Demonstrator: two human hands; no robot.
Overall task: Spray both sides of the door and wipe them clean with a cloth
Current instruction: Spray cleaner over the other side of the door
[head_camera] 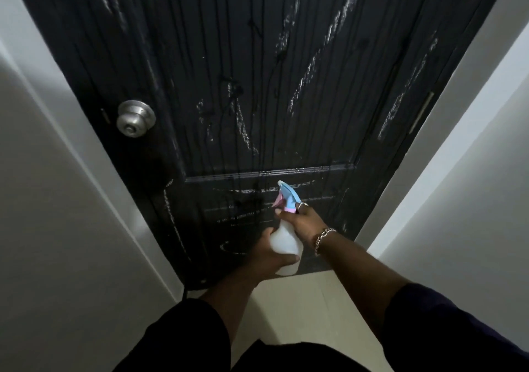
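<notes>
A black panelled door [257, 71] fills the view, streaked with white chalky marks and wet drip lines running down it. In front of its lower panel is a white spray bottle [284, 243] with a blue head and pink trigger, its nozzle pointing at the door. My left hand [270, 254] cups the bottle's body from below, thumb curled over the front. My right hand [300, 220] grips the bottle's neck with a finger at the trigger; it wears a ring and a chain bracelet. No cloth is in view.
A round metal knob [136, 117] sits on the door's left side and a hinge [423, 111] on its right edge. White walls [57, 200] close in on both sides. Pale floor tiles [300, 308] lie below the door.
</notes>
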